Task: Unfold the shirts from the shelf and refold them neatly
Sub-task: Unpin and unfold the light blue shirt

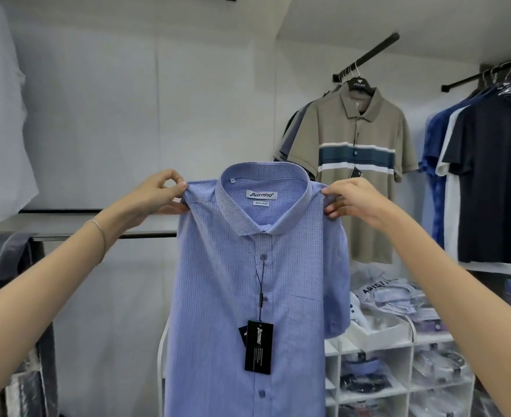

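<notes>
The person is holding a blue checked shirt (pixel 245 296) up in the air in front of a white wall, front side facing the camera, buttons done up. The left hand (pixel 155 195) is pinching the shirt's shoulder seam on the left of the picture, thumb and forefinger meeting over the cloth. The right hand (pixel 353 200) is pinching the other shoulder, fingers curled round the fabric beside the collar (pixel 263 188). Both grips are sitting at about the same height, so the shoulder line is running level between them.

From those two grips the shirt is hanging straight down: its long axis is running vertically, collar at the top, hem dropping out of the bottom of the picture. A short sleeve (pixel 337 296) is hanging loose on the right side; the sleeve on the left side is not clearly showing. A black price tag (pixel 258 346) is dangling on a cord from a button on the placket.

Neither hand is nearer the cloth than the other; each is at its own corner. The shirt looks fully opened out, so the refolding is probably what is coming. That would call for laying it flat, and no worktop is showing directly below. The white cubby shelf (pixel 371 344) with packed shirts is standing to the lower right, partly behind the hanging shirt.
</notes>
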A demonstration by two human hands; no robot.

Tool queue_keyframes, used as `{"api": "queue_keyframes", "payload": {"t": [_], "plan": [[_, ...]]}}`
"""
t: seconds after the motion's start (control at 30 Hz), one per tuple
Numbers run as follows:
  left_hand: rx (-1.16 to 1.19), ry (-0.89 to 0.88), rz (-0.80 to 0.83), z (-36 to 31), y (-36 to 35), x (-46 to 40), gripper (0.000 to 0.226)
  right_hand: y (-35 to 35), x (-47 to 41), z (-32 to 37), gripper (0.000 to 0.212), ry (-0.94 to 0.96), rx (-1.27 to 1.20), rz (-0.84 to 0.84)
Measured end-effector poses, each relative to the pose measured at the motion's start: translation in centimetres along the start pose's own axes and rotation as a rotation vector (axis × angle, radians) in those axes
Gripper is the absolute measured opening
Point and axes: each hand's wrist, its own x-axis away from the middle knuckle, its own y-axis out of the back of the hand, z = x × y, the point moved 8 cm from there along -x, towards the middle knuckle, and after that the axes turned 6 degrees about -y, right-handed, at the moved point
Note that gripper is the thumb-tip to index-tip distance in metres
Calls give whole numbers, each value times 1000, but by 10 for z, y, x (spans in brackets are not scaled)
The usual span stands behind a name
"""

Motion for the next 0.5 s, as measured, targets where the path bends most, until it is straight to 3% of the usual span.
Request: {"api": "queue_keyframes", "payload": {"t": [0.23,0.37,0.5], "plan": [[146,72,-36,-2,-16,0,23,1,19,7,11,174,1,145],[345,101,43,-8,-41,4,29,-5,32,9,14,221,-144,247],[488,140,111,-13,-81,4,30,-24,41,13,15,319,15,202]]}}
